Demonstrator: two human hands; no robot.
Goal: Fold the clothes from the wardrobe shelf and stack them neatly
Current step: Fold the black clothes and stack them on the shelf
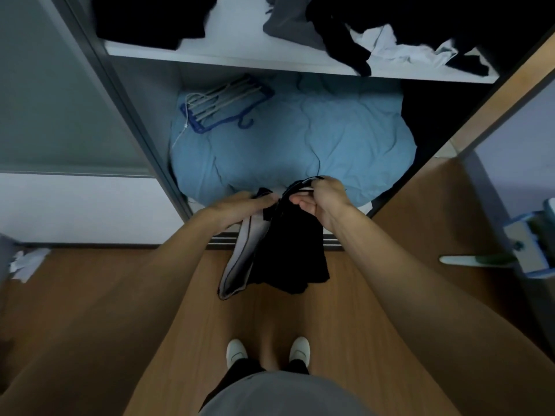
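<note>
A black garment (288,244) with a pale grey lining hangs in front of me above the wooden floor. My left hand (240,208) grips its upper left edge. My right hand (321,199) pinches its top edge a little higher, fingers curled round the fabric. On the white wardrobe shelf (228,55) above lie unfolded clothes: a black piece (150,19) at the left, a grey one (291,22) in the middle, and a black and white heap (420,34) at the right.
Below the shelf a bulky light blue duvet (300,139) fills the wardrobe bottom, with a blue multi-bar hanger (222,106) lying on it. A sliding door (60,100) stands at the left. A blue-and-white object (528,244) sits at the right. My white shoes (267,351) are on the wooden floor.
</note>
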